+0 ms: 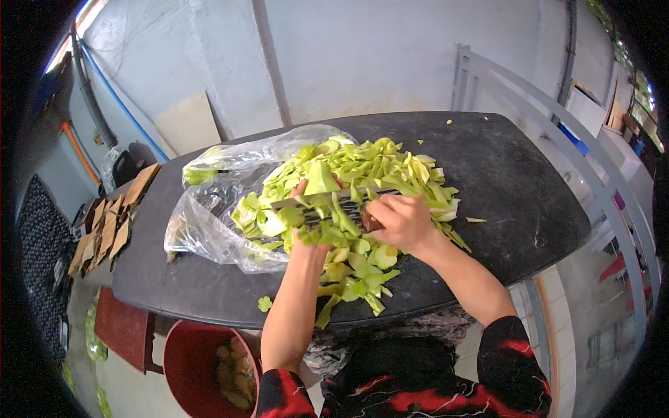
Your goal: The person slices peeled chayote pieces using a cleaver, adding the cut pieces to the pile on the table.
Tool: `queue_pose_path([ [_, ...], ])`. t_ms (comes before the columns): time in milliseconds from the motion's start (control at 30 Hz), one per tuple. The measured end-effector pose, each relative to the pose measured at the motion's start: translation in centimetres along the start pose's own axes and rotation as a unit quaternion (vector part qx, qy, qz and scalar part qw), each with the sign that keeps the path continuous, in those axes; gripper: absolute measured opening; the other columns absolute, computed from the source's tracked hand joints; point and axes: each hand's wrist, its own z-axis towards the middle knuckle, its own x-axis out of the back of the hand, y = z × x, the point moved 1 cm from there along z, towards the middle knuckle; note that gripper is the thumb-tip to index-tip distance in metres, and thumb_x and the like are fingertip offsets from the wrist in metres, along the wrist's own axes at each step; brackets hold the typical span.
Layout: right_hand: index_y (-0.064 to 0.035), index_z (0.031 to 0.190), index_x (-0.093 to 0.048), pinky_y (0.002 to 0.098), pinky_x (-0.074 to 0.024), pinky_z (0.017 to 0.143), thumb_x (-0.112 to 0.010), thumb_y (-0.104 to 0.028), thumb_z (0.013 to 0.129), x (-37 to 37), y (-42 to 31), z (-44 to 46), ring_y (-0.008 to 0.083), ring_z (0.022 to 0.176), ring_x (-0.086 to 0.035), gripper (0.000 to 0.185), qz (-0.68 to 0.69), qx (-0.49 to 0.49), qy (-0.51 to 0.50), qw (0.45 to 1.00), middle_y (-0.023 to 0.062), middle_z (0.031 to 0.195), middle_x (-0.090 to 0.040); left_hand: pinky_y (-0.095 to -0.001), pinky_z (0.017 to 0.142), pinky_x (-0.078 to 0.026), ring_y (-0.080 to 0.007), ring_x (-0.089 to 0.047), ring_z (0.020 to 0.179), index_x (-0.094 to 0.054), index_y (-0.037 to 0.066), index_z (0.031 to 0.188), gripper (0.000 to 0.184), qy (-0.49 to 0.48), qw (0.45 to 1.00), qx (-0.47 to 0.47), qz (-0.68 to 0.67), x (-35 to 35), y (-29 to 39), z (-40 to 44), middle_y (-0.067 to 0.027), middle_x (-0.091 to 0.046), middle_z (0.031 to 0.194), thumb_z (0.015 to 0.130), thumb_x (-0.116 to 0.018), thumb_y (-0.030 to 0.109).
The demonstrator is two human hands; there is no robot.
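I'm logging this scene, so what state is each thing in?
Right hand: closed on the knife handle
Left hand: gripping the green chunk, partly hidden
Knife: held, green pieces against its blade
Green chunk: cut, held
Green slices: cut, loosely heaped
Clear plastic bag: crumpled
Red bucket: uncovered, contents inside
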Motion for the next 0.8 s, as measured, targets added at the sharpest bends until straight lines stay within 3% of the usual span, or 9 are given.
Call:
queue_pose_path([
  [67, -0.0084, 0.075, -0.06, 0.0311, -0.0478, 0.043, -0.071, -0.011, 0.063, 0.1, -0.3, 0.0, 0.022, 0.051, -0.062, 0.016, 0.013, 0.009, -0.001, 1.0, 0.0058, 0.062, -0.061, -0.0414, 0.096, -0.05, -0.0283, -0.061, 0.107, -0.057, 0.006, 0.122, 0.041, -0.047, 0.999, 0.003, 0.011, 0.0, -0.1, -0.1, -0.0152, -0.063, 0.116, 0.096, -0.044, 0.035],
  [133, -0.0081, 0.075, -0.059, 0.0331, -0.0486, 0.045, -0.072, -0.012, 0.065, -1.5, 2.0, -0.6, 0.0235, 0.053, -0.062, 0.017, -0.006, -0.036, -0.026, 0.999, 0.0064, 0.063, -0.061, -0.044, 0.095, -0.049, -0.0288, -0.061, 0.108, -0.055, 0.006, 0.123, 0.041, 0.163, 0.978, -0.105, 0.079, -2.2, -0.9, -0.8, -0.0152, -0.062, 0.117, 0.095, -0.045, 0.035],
  [200, -0.0078, 0.075, -0.057, 0.0352, -0.0493, 0.046, -0.072, -0.012, 0.067, -2.7, 4.2, -1.3, 0.025, 0.054, -0.063, 0.018, -0.027, -0.078, -0.048, 0.995, 0.007, 0.063, -0.062, -0.0493, 0.094, -0.048, -0.0307, -0.06, 0.107, -0.052, 0.006, 0.125, 0.042, 0.197, 0.971, -0.072, 0.117, -3.6, -0.9, -0.9, -0.0151, -0.061, 0.117, 0.096, -0.042, 0.034],
  [267, -0.0069, 0.076, -0.055, 0.0387, -0.0504, 0.049, -0.074, -0.015, 0.07, -2.9, 6.0, -1.6, 0.0279, 0.057, -0.064, 0.022, -0.073, -0.144, -0.069, 0.985, 0.0078, 0.066, -0.063, -0.0497, 0.093, -0.048, -0.0314, -0.06, 0.106, -0.052, 0.006, 0.126, 0.042, 0.134, 0.986, -0.045, 0.088, -1.9, -0.5, -0.5, -0.0138, -0.06, 0.118, 0.097, -0.041, 0.034],
  [333, -0.0069, 0.078, -0.056, 0.0399, -0.051, 0.051, -0.074, -0.016, 0.07, -2.6, 6.2, -1.6, 0.0296, 0.06, -0.065, 0.021, -0.071, -0.153, -0.073, 0.983, 0.0073, 0.069, -0.065, -0.0495, 0.092, -0.048, -0.0314, -0.06, 0.105, -0.052, 0.006, 0.126, 0.042, 0.147, 0.986, -0.05, 0.065, -2.4, -0.3, -0.3, -0.0137, -0.06, 0.119, 0.097, -0.041, 0.035],
  [533, -0.01, 0.079, -0.056, 0.0384, -0.0524, 0.051, -0.071, -0.02, 0.073, -1.4, 3.1, -1.3, 0.027, 0.059, -0.066, 0.019, -0.034, -0.098, -0.071, 0.992, 0.0072, 0.068, -0.064, -0.0477, 0.091, -0.049, -0.0297, -0.061, 0.102, -0.056, 0.01, 0.124, 0.041, 0.248, 0.963, -0.072, 0.075, -1.1, -0.2, -0.5, -0.0149, -0.062, 0.118, 0.096, -0.045, 0.038],
  [600, -0.0092, 0.076, -0.055, 0.036, -0.0505, 0.048, -0.071, -0.017, 0.068, -1.6, 1.7, -1.2, 0.0249, 0.057, -0.064, 0.02, -0.014, -0.009, -0.032, 0.999, 0.0062, 0.065, -0.06, -0.0457, 0.089, -0.051, -0.0291, -0.063, 0.099, -0.061, 0.009, 0.118, 0.041, 0.123, 0.991, -0.053, 0.016, 0.6, 0.2, -0.1, -0.0141, -0.065, 0.111, 0.094, -0.05, 0.04],
  [633, -0.0095, 0.073, -0.054, 0.0338, -0.0496, 0.047, -0.068, -0.015, 0.063, -1.5, 1.0, -1.0, 0.0222, 0.054, -0.061, 0.019, -0.006, 0.022, -0.021, 1.0, 0.0039, 0.061, -0.054, -0.0432, 0.087, -0.052, -0.0282, -0.064, 0.095, -0.064, 0.008, 0.113, 0.042, 0.117, 0.993, -0.018, 0.014, 0.9, 0.3, 0.0, -0.0138, -0.068, 0.104, 0.091, -0.055, 0.042],
  [800, -0.0097, 0.073, -0.053, 0.0319, -0.0496, 0.049, -0.066, -0.014, 0.066, -1.0, -1.3, -0.1, 0.0187, 0.055, -0.06, 0.015, -0.018, 0.062, -0.007, 0.998, 0.0015, 0.06, -0.048, -0.0397, 0.083, -0.054, -0.0243, -0.065, 0.091, -0.062, 0.003, 0.112, 0.04, 0.116, 0.992, -0.02, 0.046, -0.4, -0.1, -0.4, -0.0124, -0.067, 0.102, 0.092, -0.054, 0.037],
])
